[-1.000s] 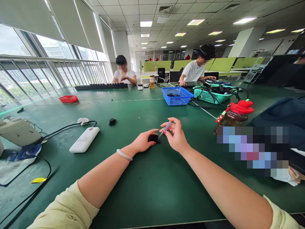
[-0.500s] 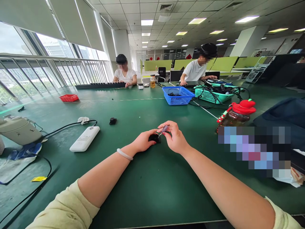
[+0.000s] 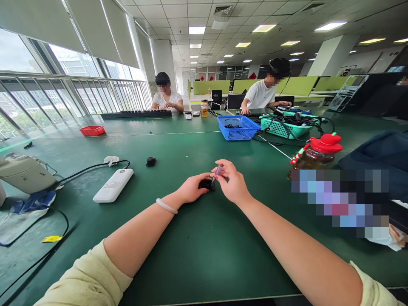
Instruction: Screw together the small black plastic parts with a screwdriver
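My left hand [image 3: 193,188] rests on the green table [image 3: 204,250], its thumb and fingers closed around a small black part [image 3: 205,184]. Fingers cover some of that part, so its exact kind is unclear. In my right hand [image 3: 235,185] is a small screwdriver [image 3: 218,171] with a see-through purplish handle, pinched between thumb and fingers. It leans over the black part with its tip down at it; whether the tip touches I cannot tell. Another small black piece [image 3: 151,161] lies on the table, beyond my left hand.
A white power bank [image 3: 113,186] with a black cable lies to the left. Blue basket [image 3: 239,131], green basket [image 3: 277,128] with cables and red tray [image 3: 92,131] stand farther off. A red-lidded bottle [image 3: 315,155] is at right. Two people sit across the table.
My right hand's fingers have shifted on the screwdriver, which now stands more upright. My left hand and the black part stay put. A person across the table has drawn a hand back.
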A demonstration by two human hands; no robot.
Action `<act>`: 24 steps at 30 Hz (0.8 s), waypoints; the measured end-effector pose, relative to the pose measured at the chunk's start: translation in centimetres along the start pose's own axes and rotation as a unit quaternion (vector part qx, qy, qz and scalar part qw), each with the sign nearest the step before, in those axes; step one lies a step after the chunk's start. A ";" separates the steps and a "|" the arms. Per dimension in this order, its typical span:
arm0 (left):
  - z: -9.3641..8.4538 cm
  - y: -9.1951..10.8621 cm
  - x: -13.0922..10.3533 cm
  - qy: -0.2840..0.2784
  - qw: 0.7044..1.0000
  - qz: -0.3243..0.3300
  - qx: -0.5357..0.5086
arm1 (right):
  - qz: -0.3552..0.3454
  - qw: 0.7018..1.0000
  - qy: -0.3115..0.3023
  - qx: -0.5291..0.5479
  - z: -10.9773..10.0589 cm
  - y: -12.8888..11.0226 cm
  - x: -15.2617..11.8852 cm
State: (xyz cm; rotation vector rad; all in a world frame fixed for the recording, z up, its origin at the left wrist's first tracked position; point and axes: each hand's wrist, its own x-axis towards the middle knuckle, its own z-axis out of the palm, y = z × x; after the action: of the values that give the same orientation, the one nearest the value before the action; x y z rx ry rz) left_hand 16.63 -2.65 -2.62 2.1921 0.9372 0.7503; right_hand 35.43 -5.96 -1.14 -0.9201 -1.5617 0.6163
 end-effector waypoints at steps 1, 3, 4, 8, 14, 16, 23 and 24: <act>0.0 -0.1 0.0 0.003 1.000 -0.003 0.000 | 0.012 1.000 0.013 0.007 0.0 -0.2 0.1; 0.0 -0.2 0.1 0.005 1.000 -0.009 0.007 | 0.017 0.999 0.032 0.025 -0.2 -0.6 0.1; 0.0 -0.3 0.1 0.004 1.000 -0.011 0.011 | 0.010 0.999 0.038 0.037 -0.2 -0.7 0.0; 0.0 -0.2 0.1 -0.005 1.000 -0.016 0.022 | -0.041 0.996 0.053 0.064 -0.3 -0.8 -0.2; 0.0 -0.1 0.0 -0.011 0.999 -0.001 0.032 | -0.027 0.999 -0.022 0.029 0.0 0.3 -0.2; 0.0 -0.1 0.0 -0.007 0.999 0.007 0.047 | -0.020 0.999 -0.024 0.005 0.0 0.4 0.0; 0.2 -0.1 0.1 0.032 0.993 0.069 0.085 | -0.032 0.997 0.019 -0.066 -0.5 -0.6 0.2; 0.2 0.0 0.0 0.040 0.992 0.080 0.094 | -0.050 0.996 0.034 -0.072 -0.7 -0.7 0.2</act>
State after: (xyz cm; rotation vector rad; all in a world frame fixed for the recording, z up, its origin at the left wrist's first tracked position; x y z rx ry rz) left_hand 16.76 -2.71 -2.69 2.4409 0.9102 0.8599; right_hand 35.95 -6.29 -0.32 -0.9553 -1.5968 0.4019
